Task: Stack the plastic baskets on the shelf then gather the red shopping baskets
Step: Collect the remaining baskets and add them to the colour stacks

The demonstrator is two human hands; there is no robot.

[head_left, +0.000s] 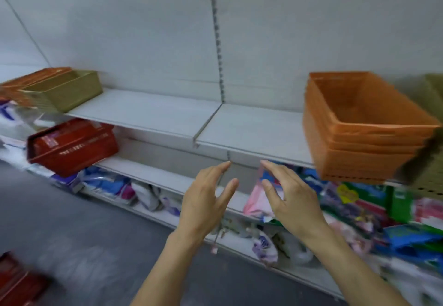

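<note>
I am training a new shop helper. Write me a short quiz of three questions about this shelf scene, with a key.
1. True or false: the left hand and the right hand both hold a basket.
2. Which basket stands in front of the orange baskets at the left end of the upper shelf? A) the olive basket B) a blue basket C) a white basket
3. Fill in: the red basket on the lower shelf lies ____, not level.

Key
1. False: both are open and empty.
2. A
3. tilted
</note>
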